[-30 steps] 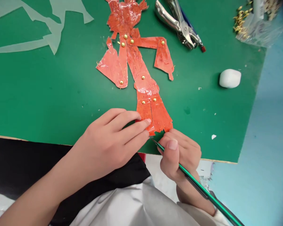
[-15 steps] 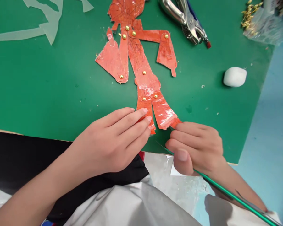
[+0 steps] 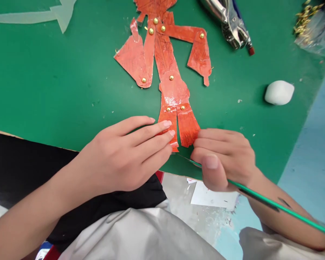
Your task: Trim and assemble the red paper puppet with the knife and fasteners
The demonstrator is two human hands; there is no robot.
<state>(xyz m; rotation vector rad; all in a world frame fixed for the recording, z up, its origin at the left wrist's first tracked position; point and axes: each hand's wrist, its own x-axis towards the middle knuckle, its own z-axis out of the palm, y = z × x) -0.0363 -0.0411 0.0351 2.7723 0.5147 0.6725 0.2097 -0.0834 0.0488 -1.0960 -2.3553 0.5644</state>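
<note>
A jointed puppet figure (image 3: 174, 88) of orange-red laminated card, pinned with gold brass fasteners, lies flat on the green table (image 3: 78, 83). My left hand (image 3: 130, 151) rests on its left lower leg (image 3: 171, 117), palm down with fingers stretched out. At the lower edge of the other leg (image 3: 188, 124), the curled fingers of my right hand (image 3: 222, 155) touch the card. That hand is closed around a thin green rod (image 3: 276, 204), whose fine pointed tip reaches toward the left foot. My right fingertips are hidden.
A metal hole punch (image 3: 234, 29) lies at the top, beside a red-tipped pencil or brush (image 3: 251, 50). Brass fasteners (image 3: 304, 18) sit by a clear plastic bag (image 3: 316, 39). A white lump (image 3: 279, 92) is at right, translucent cut-outs (image 3: 63, 14) at upper left.
The puppet's right-hand leg has swung inward, so the gap between the legs is narrower. My right hand has shifted slightly with it; my left hand stays on the other leg. The view has shifted.
</note>
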